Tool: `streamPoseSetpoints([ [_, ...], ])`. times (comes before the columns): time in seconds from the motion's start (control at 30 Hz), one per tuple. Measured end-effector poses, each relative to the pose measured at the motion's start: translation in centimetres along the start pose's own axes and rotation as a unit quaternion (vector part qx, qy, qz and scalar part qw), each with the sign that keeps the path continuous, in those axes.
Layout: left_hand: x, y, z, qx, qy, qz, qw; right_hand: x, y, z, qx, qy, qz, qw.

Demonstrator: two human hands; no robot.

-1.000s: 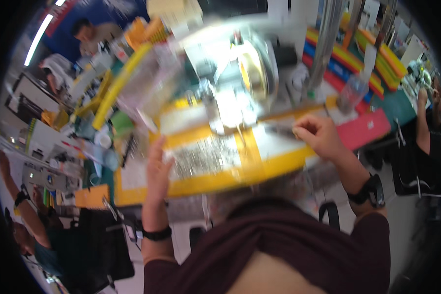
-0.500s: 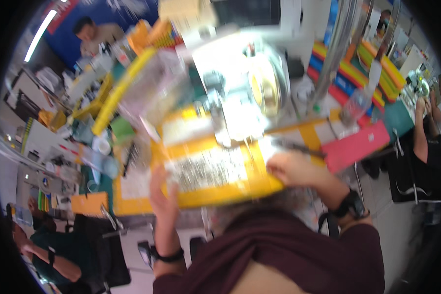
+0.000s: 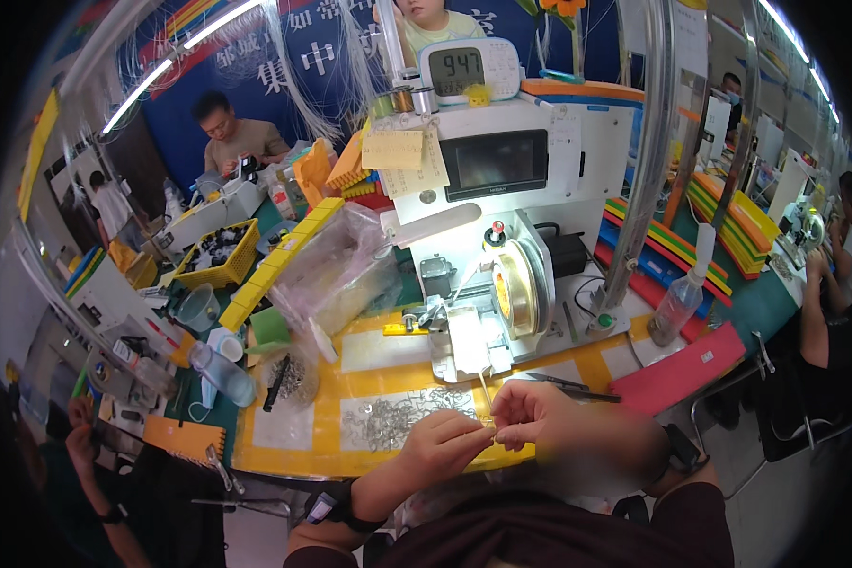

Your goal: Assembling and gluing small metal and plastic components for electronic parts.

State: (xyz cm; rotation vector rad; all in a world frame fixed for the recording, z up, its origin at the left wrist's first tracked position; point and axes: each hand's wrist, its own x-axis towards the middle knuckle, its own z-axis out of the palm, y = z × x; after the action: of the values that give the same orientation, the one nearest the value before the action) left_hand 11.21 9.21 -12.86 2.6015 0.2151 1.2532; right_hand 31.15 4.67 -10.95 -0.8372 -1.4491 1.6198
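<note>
1. Both hands have come together: half a second earlier the left hand (image 3: 445,443) and right hand (image 3: 528,417) were well apart, and the view now takes in more of the wall.
2. Behind everything runs a blue wall (image 3: 175,133), with a co-worker in a tan top (image 3: 237,142) seated before it.
3. On the worktable, a white bench machine (image 3: 563,213) carries a gold wheel (image 3: 514,289).
4. Before it lies a yellow-edged mat (image 3: 350,464), a red folder (image 3: 677,369) to its right.
5. Small metal pieces (image 3: 388,421) lie scattered on the mat, just beyond the left hand.
6. Fingertips meet at the mat's near edge, both hands narrow; whether they grip something tiny, I cannot tell.
</note>
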Motion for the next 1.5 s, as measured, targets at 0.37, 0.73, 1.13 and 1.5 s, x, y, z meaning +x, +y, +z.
streamPoseSetpoints([
  [0.37, -0.1, 1.7, -0.1, -0.094, 0.013, -0.130, 0.987, -1.0, 0.8, 0.6, 0.023, -0.007, 0.029, 0.999],
  [0.73, -0.7, 1.9, 0.4, -0.182, 0.015, -0.186, 0.965, -0.6, 3.3, 1.2, -0.014, 0.041, -0.030, 0.999],
  [1.13, 7.3, -5.9, -2.6, 0.256, 0.083, -0.161, 0.950, -2.5, 0.7, 0.7, -0.004, 0.189, -0.078, 0.979],
  [1.5, 8.0, -4.7, -5.3, 0.340, -0.027, -0.099, 0.935, -3.3, 1.4, -0.4, -0.109, 0.162, -0.029, 0.980],
])
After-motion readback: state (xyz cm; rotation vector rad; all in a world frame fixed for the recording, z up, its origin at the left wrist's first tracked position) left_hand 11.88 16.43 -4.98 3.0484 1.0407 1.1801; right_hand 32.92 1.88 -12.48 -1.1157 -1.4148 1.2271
